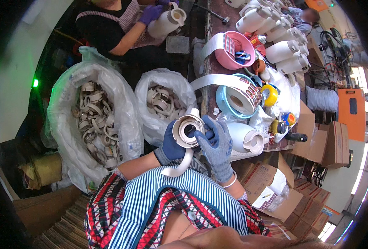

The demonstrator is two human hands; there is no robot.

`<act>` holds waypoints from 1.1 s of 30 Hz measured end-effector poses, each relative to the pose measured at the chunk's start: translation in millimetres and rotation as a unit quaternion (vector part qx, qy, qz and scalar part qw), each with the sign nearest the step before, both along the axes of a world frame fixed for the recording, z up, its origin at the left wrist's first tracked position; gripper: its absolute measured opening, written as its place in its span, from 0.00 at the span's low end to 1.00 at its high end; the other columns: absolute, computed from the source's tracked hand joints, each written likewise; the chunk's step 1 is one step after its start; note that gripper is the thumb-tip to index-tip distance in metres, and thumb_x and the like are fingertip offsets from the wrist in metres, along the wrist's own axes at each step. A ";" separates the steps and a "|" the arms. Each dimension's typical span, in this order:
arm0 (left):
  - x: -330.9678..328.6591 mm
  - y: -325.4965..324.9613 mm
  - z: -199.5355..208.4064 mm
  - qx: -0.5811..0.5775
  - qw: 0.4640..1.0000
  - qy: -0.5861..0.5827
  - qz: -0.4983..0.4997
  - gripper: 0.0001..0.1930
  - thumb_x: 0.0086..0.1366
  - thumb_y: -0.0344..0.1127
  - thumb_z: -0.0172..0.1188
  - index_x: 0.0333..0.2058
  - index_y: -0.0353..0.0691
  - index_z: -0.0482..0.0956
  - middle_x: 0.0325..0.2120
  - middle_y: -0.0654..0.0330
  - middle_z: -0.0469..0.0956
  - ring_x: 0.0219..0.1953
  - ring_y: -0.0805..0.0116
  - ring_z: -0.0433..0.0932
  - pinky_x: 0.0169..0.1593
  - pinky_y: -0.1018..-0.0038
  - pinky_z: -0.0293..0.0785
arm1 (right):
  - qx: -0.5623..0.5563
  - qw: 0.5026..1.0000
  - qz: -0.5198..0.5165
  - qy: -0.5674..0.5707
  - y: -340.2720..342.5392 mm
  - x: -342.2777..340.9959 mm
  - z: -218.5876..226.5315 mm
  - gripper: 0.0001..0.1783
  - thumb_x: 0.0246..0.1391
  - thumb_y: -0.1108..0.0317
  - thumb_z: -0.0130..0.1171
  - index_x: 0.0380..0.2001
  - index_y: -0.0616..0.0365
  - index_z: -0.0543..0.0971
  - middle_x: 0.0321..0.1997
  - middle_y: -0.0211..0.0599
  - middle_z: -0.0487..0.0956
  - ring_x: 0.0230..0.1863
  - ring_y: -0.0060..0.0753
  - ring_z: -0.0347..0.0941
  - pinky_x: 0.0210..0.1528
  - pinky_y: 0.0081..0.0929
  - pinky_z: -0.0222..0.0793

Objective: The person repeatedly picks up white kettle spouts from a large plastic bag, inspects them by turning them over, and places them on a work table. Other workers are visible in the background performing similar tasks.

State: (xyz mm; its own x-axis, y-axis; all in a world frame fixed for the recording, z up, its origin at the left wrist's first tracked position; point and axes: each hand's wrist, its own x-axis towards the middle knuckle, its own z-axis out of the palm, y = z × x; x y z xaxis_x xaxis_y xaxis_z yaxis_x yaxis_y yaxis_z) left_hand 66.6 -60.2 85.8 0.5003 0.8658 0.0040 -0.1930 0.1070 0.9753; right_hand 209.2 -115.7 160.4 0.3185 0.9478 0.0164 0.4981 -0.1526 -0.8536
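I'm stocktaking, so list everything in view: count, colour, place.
handled collar: 1, beige, centre
plastic bags: 2, whitish, left and centre, holding beige parts
jugs: many, white, mostly on table
basins: 2, pink and light blue, on table
label roll: 1, white and brown, in blue basin
tape roll: 1, yellow, right of basins
cartons: several, brown, lower right
people: 2, black and bluish clothing, upper left and right
apron: 1, blue and white, bottom
left grip: 1, dark blue, holding collar
right grip: 1, greyish blue, against collar

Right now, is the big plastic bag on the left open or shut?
The big plastic bag is open: its mouth is spread wide, showing a heap of pale pieces inside.
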 end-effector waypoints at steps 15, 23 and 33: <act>-26.7 7.1 -24.3 -0.394 0.817 -0.374 -0.193 0.30 0.72 0.53 0.47 0.64 0.39 0.62 0.59 0.55 0.70 0.59 0.64 0.71 0.66 0.64 0.64 | 0.036 0.999 0.017 -0.004 -10.8 0.4 -2.3 0.21 0.53 0.75 0.61 0.51 0.64 0.75 0.40 0.39 0.77 0.38 0.27 0.75 0.43 0.23 0.72; -37.6 7.4 -21.3 -0.301 0.875 -0.304 -0.227 0.36 0.69 0.56 0.50 0.66 0.35 0.58 0.61 0.47 0.67 0.62 0.60 0.69 0.67 0.65 0.63 | 0.003 0.978 -0.027 0.205 -17.0 -11.5 15.8 0.15 0.54 0.76 0.60 0.46 0.65 0.75 0.43 0.35 0.78 0.39 0.22 0.73 0.46 0.22 0.71; -31.9 5.7 -27.3 -0.346 0.800 -0.421 -0.250 0.30 0.70 0.43 0.55 0.65 0.34 0.59 0.60 0.49 0.68 0.61 0.62 0.70 0.65 0.68 0.67 | -0.042 0.964 -0.029 0.260 -22.5 -3.1 15.0 0.16 0.54 0.75 0.62 0.46 0.65 0.74 0.41 0.33 0.78 0.38 0.19 0.73 0.42 0.19 0.71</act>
